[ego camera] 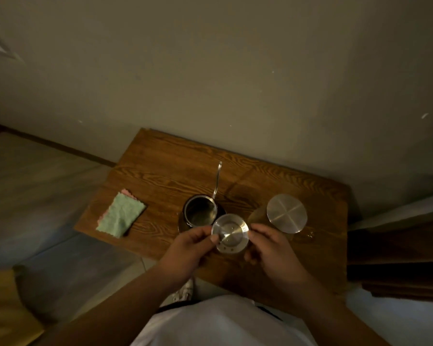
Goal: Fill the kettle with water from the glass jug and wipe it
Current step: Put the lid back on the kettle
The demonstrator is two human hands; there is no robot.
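A metal kettle (200, 212) stands open in the middle of the wooden table (160, 176), its thin spout (217, 179) reaching toward the wall. Just in front of it I hold its round metal lid (230, 233) above the table. My left hand (190, 248) pinches the lid's left edge and my right hand (270, 248) holds its right side. The glass jug (260, 216) stands to the right of the kettle, capped by a round steel lid (286, 213); my right hand hides its lower part.
A folded green and pink cloth (121, 214) lies on the table's left end. A wall rises right behind the table. Dark wooden boards (398, 248) lie to the right. A small wet patch (308, 234) shines by the jug.
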